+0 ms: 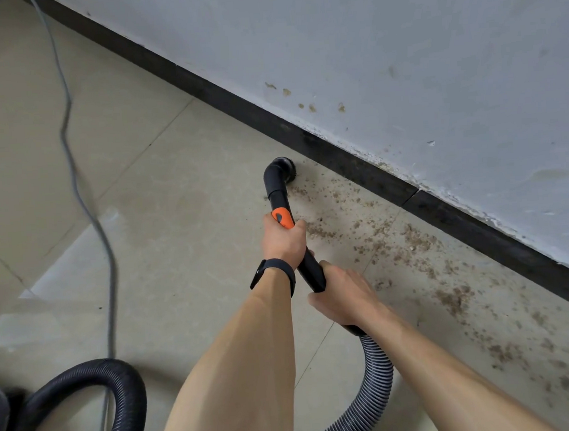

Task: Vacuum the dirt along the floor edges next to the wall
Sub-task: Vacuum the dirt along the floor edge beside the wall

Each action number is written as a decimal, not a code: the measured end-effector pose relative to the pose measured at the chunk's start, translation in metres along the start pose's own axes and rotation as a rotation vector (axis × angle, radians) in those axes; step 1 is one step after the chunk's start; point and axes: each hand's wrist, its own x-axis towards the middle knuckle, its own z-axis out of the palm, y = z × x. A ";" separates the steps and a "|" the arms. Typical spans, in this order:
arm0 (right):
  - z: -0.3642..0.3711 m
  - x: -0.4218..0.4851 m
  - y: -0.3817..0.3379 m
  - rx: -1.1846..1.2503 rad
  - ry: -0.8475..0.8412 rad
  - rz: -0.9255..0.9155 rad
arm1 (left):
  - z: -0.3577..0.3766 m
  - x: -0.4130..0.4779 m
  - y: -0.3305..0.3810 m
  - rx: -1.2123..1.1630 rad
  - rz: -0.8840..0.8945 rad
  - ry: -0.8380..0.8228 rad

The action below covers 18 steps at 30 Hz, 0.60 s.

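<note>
Tiled floor [174,206], left hand [283,239] and right hand [344,295] gripping vacuum wand [276,195], dirt [416,239] just right

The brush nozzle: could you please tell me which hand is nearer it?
Left: the left hand grips the wand just behind the brush nozzle; the right hand grips farther back.

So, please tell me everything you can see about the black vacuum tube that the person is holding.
The vacuum tube is a rigid black pipe, plastic-looking, with an orange band at its middle and a bent end carrying a round brush head. It slants down to the floor, brush near the baseboard, beside the dirt. The left hand grips the orange band, the right hand the nearer end, where the ribbed hose joins.
</note>
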 end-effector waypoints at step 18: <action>-0.013 0.005 0.018 0.080 0.035 0.072 | 0.031 0.013 0.009 0.053 0.011 -0.045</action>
